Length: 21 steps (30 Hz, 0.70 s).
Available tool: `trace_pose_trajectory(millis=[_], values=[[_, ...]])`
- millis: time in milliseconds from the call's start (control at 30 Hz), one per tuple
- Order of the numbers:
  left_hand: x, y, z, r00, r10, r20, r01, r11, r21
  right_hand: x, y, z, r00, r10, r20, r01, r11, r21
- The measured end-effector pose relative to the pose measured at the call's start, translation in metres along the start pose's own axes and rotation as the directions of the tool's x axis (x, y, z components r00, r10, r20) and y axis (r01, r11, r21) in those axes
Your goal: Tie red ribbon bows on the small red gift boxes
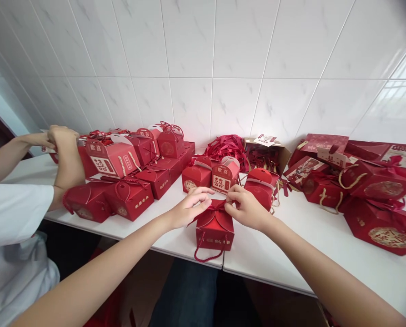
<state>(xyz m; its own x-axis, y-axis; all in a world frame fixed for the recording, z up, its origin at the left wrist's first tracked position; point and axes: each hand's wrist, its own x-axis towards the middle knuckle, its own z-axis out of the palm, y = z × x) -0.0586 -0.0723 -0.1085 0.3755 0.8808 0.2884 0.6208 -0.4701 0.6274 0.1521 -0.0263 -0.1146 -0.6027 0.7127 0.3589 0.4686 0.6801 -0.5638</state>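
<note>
A small red gift box (pixel 215 229) stands on the white table in front of me, a twisted red cord handle (pixel 208 260) hanging down its near side. Across its closed top flaps lies a dark red ribbon (pixel 217 206). My left hand (pixel 190 208) is over the box's left upper edge, fingers stretched out and thumb close to the ribbon. On the right, my right hand (pixel 244 206) has its thumb and forefinger pinched at the ribbon; the fingers partly hide what lies between them.
Behind are a red box with a white label (pixel 224 175), a ribbon pile (pixel 226 147) and an open cardboard box (pixel 268 154). Red boxes (pixel 129 198) crowd the left, more boxes (pixel 383 225) the right. A co-worker's hands (pixel 61 136) are at far left. The table (pixel 274 254) meets a tiled wall.
</note>
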Motion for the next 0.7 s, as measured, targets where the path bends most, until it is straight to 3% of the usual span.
trace_pose_trajectory(millis=[233, 467, 567, 700], values=[[0.001, 0.005, -0.016, 0.999, 0.001, -0.047, 0.012, 0.959, 0.281, -0.013, -0.009, -0.011, 0.996, -0.082, -0.024, 0.073, 0.962, -0.264], [-0.009, -0.003, -0.017, 0.983, 0.152, -0.107, -0.053, 0.780, 0.623, -0.020, -0.009, -0.011, 0.993, -0.118, -0.017, 0.107, 0.946, -0.307], [-0.011, -0.002, -0.014, 0.973, 0.187, -0.132, -0.048, 0.729, 0.683, -0.020, -0.009, -0.011, 0.995, -0.100, -0.020, 0.088, 0.947, -0.310], [-0.012, -0.004, -0.010, 0.971, 0.167, -0.172, -0.017, 0.763, 0.646, -0.019, -0.010, -0.011, 0.996, -0.084, -0.007, 0.078, 0.947, -0.311]])
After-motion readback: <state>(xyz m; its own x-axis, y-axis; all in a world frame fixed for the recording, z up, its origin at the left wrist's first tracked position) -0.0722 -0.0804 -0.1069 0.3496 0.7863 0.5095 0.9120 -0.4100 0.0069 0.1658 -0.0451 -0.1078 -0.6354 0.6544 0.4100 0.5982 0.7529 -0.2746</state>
